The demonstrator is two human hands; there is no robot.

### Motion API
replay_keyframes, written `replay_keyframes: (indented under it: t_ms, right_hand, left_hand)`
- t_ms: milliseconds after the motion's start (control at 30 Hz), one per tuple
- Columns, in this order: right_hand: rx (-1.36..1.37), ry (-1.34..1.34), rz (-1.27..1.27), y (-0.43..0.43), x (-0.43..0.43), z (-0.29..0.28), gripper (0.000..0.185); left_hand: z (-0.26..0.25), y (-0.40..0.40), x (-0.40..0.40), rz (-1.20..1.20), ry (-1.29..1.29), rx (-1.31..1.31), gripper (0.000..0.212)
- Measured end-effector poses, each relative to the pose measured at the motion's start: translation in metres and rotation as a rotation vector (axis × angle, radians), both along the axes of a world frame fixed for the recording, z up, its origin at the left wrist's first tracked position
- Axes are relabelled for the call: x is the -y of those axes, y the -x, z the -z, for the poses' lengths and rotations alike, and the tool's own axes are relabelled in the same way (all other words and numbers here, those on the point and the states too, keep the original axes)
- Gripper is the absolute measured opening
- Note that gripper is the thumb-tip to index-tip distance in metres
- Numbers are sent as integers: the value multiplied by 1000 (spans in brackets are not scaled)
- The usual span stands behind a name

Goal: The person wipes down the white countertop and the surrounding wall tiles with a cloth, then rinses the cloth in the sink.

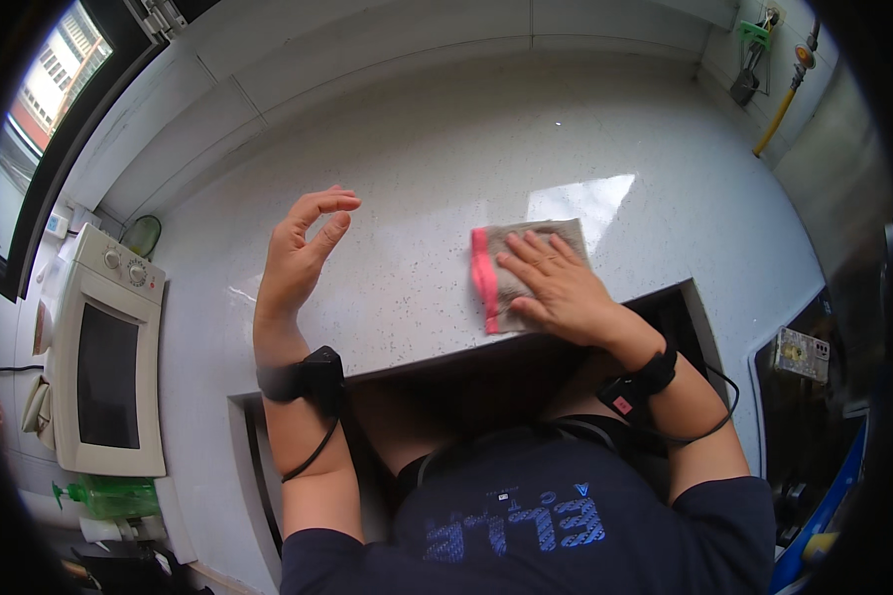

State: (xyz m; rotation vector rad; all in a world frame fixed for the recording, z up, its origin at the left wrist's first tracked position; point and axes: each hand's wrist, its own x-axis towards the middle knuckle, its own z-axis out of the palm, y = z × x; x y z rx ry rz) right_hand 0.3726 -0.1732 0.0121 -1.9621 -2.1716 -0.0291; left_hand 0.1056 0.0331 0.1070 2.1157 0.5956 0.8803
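A grey cloth with a pink edge (485,279) lies flat on the speckled white countertop (417,178), close to its front edge. My right hand (554,286) rests palm down on the cloth, fingers spread, pressing it to the surface rather than gripping it. To the left, my left hand (309,238) is raised over the countertop, fingers curled and thumb apart, with nothing in it. Black straps with small devices and cables circle both my forearms.
At left stand a white microwave oven (108,357), a green pump bottle (115,496) and an open window (52,97). A yellow gas hose (774,123) runs down the back right wall. A phone (802,355) lies on a dark surface at right.
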Motion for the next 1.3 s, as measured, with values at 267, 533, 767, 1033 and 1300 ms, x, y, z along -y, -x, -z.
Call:
replay_keyframes:
  t_ms: [267,533,767,1033,1300]
  right_hand:
    - [1,-18,657,-94,67,-4,55]
    - [-66,-61,-35,63,-19,1,58]
    - [-165,47,-500,180,-114,11,65]
    - [-122,132,-139,80,-162,-2,69]
    - [-90,186,711,-162,-75,-2,69]
  left_hand:
    - [78,47,32,-379,398,247,17]
    - [106,56,39,-478,331,419,18]
    - [109,70,38,-468,366,399,18]
    - [95,61,30,-441,419,295,19]
    - [48,21,-13,-342,336,227,23]
